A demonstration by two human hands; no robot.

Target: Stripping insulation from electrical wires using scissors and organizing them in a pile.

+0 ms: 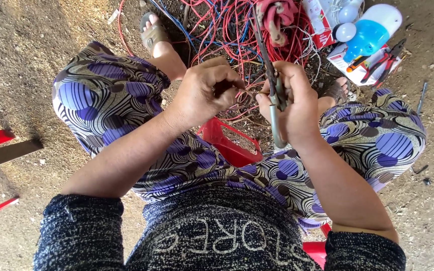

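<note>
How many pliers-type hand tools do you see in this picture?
2. One pair with grey handles is in the right hand; red-handled pliers lie on a white box at top right. The wire pile may hide more.

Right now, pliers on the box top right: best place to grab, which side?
Judging by pose, grip the red-handled pliers at mid-handles, coming from above. They lie flat on the white box, handles splayed toward the lower left, jaws pointing up-right off its edge.
</note>
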